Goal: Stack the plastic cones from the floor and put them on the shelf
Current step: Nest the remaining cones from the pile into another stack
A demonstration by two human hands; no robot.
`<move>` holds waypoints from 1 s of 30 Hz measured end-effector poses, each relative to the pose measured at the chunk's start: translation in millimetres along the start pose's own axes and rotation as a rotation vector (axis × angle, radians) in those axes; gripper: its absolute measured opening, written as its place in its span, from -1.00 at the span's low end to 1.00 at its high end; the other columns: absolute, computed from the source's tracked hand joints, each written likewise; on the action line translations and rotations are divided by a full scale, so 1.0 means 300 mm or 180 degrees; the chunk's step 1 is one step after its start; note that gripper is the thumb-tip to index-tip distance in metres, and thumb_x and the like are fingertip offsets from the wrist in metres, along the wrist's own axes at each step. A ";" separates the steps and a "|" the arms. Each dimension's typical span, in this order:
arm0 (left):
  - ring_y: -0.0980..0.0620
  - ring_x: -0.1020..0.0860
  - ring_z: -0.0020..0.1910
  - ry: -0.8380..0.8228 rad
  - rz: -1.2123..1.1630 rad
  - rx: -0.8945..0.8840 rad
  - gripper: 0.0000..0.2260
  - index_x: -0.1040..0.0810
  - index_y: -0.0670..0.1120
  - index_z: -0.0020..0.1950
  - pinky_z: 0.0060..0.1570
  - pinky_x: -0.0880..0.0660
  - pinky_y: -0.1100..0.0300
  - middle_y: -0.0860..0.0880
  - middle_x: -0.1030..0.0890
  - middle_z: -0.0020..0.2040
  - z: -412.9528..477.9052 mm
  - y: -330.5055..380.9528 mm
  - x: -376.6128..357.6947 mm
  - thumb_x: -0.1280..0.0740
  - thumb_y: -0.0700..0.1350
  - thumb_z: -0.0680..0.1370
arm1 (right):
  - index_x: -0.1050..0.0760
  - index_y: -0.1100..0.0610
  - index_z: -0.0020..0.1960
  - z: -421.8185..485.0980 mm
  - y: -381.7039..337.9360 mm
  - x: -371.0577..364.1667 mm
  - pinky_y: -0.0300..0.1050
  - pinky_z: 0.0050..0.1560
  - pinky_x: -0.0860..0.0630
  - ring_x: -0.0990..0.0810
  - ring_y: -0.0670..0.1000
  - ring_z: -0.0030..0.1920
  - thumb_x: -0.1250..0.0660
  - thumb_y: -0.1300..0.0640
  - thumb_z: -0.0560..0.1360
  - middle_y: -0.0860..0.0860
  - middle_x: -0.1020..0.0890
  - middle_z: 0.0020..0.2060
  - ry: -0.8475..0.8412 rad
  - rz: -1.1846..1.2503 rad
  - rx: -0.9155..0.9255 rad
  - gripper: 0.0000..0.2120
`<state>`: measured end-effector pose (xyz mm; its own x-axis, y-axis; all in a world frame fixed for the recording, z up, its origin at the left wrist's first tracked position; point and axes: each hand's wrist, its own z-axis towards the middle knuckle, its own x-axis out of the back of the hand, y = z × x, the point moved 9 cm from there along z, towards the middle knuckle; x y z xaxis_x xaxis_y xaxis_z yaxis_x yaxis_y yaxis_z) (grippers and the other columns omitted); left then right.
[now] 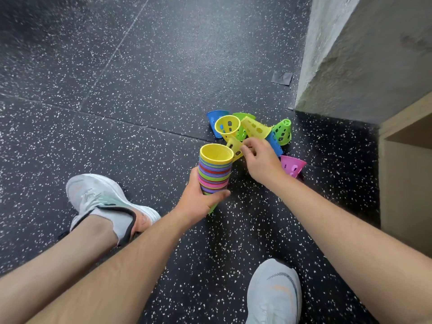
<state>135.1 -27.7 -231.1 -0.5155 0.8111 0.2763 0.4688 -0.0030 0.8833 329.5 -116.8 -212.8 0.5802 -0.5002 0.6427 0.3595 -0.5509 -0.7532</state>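
L hand (198, 202) wrapped round lower part of tall nested stack of multicolour plastic cones (215, 171), low over black speckled rubber floor (140, 101). R hand (261, 162) pinching small yellow perforated plastic cone (234, 147) by its wall, at edge of loose pile (257, 129) of blue/green/yellow/pink ones. Prob. light, thin, springy, a bit slick — best taken at rim or wall, not squeezed hard. Target pale wooden shelf (406, 141) at right.

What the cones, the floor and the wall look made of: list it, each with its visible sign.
The stack of cones and the loose green cone: thin moulded plastic, bright, smooth, faintly glossy; punched holes and thin rims show it.
The floor: probably rubber tiles, matt black with white flecks; seams run between them.
The wall: likely concrete or rough plaster, grey, matt, mottled.
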 end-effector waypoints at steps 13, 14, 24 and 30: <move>0.43 -0.54 -0.16 -0.0008 0.0012 0.0008 -0.39 -0.35 -0.05 0.33 -0.06 -0.46 0.51 0.10 -0.58 0.03 0.011 -0.014 -0.001 -0.62 -0.22 0.42 | -0.56 0.16 0.15 -0.084 -0.304 0.207 -0.02 0.14 -0.53 -0.61 0.04 0.05 -0.26 0.12 0.64 0.06 -0.66 0.04 0.0597 0.0537 0.1354 -0.83; 0.42 -0.54 -0.16 0.0005 0.0004 0.0020 -0.39 -0.36 -0.05 0.32 -0.05 -0.46 0.49 0.10 -0.58 0.03 0.012 -0.013 0.001 -0.63 -0.21 0.42 | -0.57 0.18 0.15 -0.091 -0.319 0.181 -0.06 0.24 -0.49 -0.60 0.03 0.12 -0.27 0.12 0.63 0.05 -0.66 0.08 0.0445 0.0365 0.1525 -0.81; 0.42 -0.55 -0.13 0.0178 -0.0126 0.0090 -0.41 -0.36 -0.10 0.34 -0.03 -0.46 0.49 0.05 -0.59 0.05 0.020 -0.028 0.027 -0.61 -0.21 0.44 | -0.50 0.01 0.26 -0.040 -0.248 -0.014 -0.03 0.33 -0.38 -0.49 -0.06 0.21 -0.06 -0.15 0.67 -0.09 -0.58 0.15 -0.0852 0.0744 0.0711 -0.63; 0.36 -0.57 -0.04 0.0248 -0.0220 0.0119 -0.36 -0.35 -0.08 0.37 0.11 -0.48 0.42 0.08 -0.62 0.10 0.003 -0.053 0.027 -0.63 -0.19 0.42 | -0.47 0.05 0.39 0.054 -0.229 -0.115 0.01 0.42 -0.27 -0.39 0.14 0.37 -0.25 0.23 0.57 0.03 -0.51 0.35 -0.0832 -0.1052 0.1308 -0.60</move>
<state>123.9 -20.5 -243.2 -0.6011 0.7607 0.2450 0.4557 0.0744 0.8870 296.5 -50.8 -185.6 0.5315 -0.1360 0.8361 0.7754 -0.3193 -0.5448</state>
